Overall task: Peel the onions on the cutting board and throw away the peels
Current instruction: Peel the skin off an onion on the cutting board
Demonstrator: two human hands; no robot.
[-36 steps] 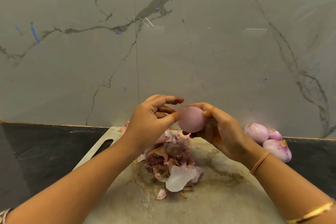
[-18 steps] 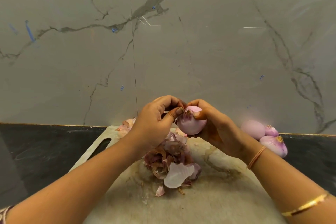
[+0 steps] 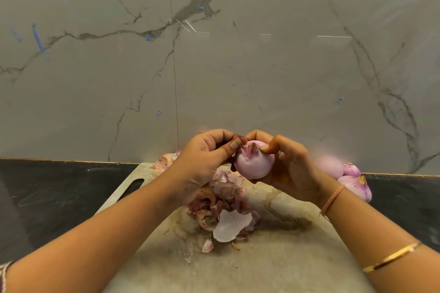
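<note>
Above cutting board (image 3: 273, 269): right hand (image 3: 290, 169) grips onion (image 3: 253, 165), left hand (image 3: 202, 157) pinches skin remnant (image 3: 247, 148); hard tug may drop onion.

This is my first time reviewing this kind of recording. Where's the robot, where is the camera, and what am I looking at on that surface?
There is no robot here: a person works with two bare hands. The single wide-angle camera sits on their head, looking forward and down, so the arms enter from the bottom edge. The right hand cradles a pale pink onion above a worn cutting board. The left hand pinches the scrap of darker skin at the onion's top. Under the hands, a pile of peels lies on the board. Three more onions sit to the right near the marble wall. I cannot tell whether they are on the board or the dark counter.
</note>
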